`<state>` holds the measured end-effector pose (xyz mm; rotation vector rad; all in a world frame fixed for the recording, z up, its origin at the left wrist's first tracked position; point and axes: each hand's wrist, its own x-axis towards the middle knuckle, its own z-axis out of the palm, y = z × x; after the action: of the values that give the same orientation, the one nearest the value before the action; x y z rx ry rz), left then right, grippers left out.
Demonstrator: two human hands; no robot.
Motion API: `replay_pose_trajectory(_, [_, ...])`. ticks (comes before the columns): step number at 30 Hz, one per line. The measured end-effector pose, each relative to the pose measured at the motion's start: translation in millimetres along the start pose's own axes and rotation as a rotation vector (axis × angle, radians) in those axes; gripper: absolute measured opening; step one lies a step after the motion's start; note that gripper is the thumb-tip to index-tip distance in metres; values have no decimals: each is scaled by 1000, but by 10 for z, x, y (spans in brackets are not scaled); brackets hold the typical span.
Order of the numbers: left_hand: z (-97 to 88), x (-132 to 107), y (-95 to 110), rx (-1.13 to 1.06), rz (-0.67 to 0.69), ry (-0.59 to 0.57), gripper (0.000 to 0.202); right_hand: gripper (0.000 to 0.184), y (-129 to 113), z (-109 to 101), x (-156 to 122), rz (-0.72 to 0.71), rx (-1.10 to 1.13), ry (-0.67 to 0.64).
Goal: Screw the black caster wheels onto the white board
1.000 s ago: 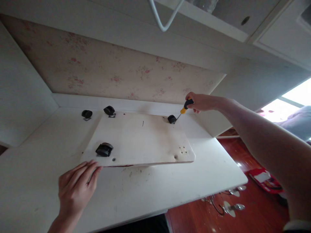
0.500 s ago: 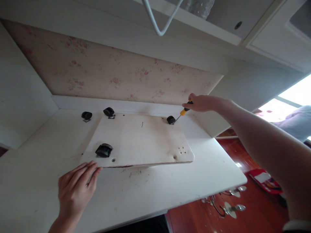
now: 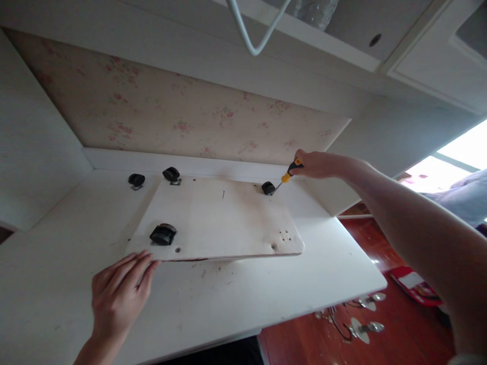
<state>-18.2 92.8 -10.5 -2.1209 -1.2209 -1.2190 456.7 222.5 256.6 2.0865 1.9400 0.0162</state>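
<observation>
A white board lies flat on the white desk, with black caster wheels on its upper face. My right hand is closed around a yellow-and-black screwdriver. The screwdriver's tip meets the base of the far-right caster; the screw there is too small to make out. My left hand grips the board's near-left corner, fingers on top and thumb at the edge. Close to those fingers sits the near-left caster. Another caster is at the far-left corner, and small holes mark the near-right one.
On the desk, left of the board, lies a loose caster. White shelving with a bent white rod overhangs the desk. Below right, a lamp fixture and a red item rest on the red-brown floor.
My right hand has turned the screwdriver's handle a little, and more of its orange marking shows. The tip stays at the same caster. My left hand keeps its place on the corner.
</observation>
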Motion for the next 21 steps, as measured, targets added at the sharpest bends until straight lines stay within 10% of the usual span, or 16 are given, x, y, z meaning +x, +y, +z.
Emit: replay_pose_trajectory(21, [-9, -9, 3, 9, -1, -17, 32, 77, -99, -21, 52, 177, -158, 37])
